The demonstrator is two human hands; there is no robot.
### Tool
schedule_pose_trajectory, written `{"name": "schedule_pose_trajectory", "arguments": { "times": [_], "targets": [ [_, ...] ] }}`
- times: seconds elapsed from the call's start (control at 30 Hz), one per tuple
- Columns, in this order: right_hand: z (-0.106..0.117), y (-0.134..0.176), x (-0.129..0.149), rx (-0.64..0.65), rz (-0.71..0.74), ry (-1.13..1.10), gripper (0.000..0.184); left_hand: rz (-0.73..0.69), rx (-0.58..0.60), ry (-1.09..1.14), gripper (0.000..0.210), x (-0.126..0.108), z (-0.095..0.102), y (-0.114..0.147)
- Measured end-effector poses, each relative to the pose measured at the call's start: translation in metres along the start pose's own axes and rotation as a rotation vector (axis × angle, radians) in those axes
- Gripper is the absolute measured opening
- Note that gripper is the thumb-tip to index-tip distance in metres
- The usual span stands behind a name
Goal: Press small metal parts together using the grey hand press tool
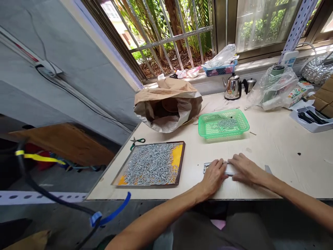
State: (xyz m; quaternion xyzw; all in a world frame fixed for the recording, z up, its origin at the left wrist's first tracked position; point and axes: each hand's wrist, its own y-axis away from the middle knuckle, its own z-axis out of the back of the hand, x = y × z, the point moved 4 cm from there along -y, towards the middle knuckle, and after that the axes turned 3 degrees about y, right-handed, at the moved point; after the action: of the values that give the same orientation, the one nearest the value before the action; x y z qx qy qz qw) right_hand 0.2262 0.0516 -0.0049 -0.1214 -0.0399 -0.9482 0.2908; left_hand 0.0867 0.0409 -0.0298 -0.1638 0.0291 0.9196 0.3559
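Note:
A long, narrow metal piece [230, 169], perhaps a rail or a jig, lies on the table near its front edge. My left hand [214, 175] is closed over its left part, just short of the end with slots or holes. Further right, my right hand [246, 169] grips the same piece, fingers bent and thumb at its near side. A grey metal end shows beyond the right wrist, and I cannot tell if it belongs to this piece. Whatever small part may be under the fingertips is hidden. To the left, many silver screws [149, 165] fill a shallow brown-edged tray [180, 166] with a yellow bottom.
Behind my hands stands a green plastic basket [223, 133] with more small metal parts. Green-handled scissors [136, 141] lie behind the tray. An open brown paper bag [169, 104], a steel kettle [232, 86] and a plastic-wrapped green spool [277, 83] are further back.

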Motion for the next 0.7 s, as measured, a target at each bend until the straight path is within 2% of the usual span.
{"name": "schedule_pose_trajectory", "arguments": {
  "times": [0.03, 0.07, 0.17, 0.23, 0.33, 0.43, 0.57, 0.63, 0.7],
  "targets": [
    [0.001, -0.002, -0.006, 0.020, 0.021, -0.010, 0.044, -0.025, -0.042, -0.021, 0.022, -0.004, -0.003, 0.005],
    [0.001, -0.004, -0.012, 0.031, 0.041, -0.021, 0.046, -0.061, -0.078, -0.040, 0.023, -0.009, -0.007, 0.010],
    [0.001, -0.011, -0.025, -0.003, 0.061, -0.015, 0.018, -0.162, -0.116, -0.060, 0.026, -0.025, -0.016, 0.022],
    [0.001, -0.015, -0.024, -0.029, 0.069, 0.025, 0.023, -0.174, -0.085, -0.034, 0.023, -0.030, -0.019, 0.022],
    [0.003, -0.021, -0.004, -0.033, 0.150, 0.065, 0.029, -0.148, -0.028, 0.026, 0.022, -0.032, -0.020, 0.016],
    [0.010, -0.033, 0.026, -0.053, 0.259, 0.104, 0.025, -0.154, -0.039, 0.094, 0.027, -0.036, -0.019, 0.012],
    [0.004, -0.057, 0.062, -0.065, 0.389, 0.115, 0.021, -0.104, -0.118, 0.198, 0.033, -0.040, -0.014, 0.032],
    [-0.009, -0.066, 0.076, -0.058, 0.485, 0.144, 0.018, -0.031, -0.146, 0.187, 0.031, -0.028, -0.002, 0.051],
    [-0.024, -0.074, 0.086, -0.089, 0.553, 0.192, 0.017, 0.047, -0.176, 0.139, 0.030, -0.001, 0.020, 0.068]
  ]
}}
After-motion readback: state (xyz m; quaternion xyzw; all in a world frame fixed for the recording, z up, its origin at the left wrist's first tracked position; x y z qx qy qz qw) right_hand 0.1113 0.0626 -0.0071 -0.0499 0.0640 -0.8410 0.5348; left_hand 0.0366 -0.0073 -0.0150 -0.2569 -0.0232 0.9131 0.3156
